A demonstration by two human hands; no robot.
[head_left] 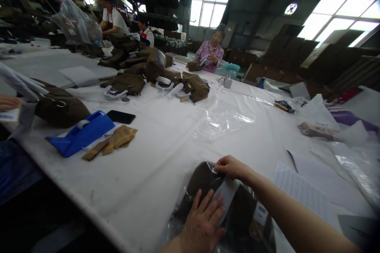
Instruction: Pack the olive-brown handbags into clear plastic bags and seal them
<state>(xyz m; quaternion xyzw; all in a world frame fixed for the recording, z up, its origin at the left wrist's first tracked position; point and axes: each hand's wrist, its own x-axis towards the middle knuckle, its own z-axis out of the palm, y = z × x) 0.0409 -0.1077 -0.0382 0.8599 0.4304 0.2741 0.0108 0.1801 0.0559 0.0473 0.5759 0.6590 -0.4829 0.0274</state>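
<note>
A dark olive bag sealed in a clear plastic bag [202,184] lies at the near edge of the white table [166,146]. My left hand [203,221] rests flat on it, fingers spread. My right hand [230,167] pinches the top end of a white label strip [227,193] that runs down across the plastic between both hands.
A blue tape dispenser [81,132], brown tags [114,140] and a black phone [121,116] lie to the left. Empty plastic bags [222,120] are in the middle, paper sheets [299,187] to the right. Olive bags [194,87] are piled farther back, where other people work.
</note>
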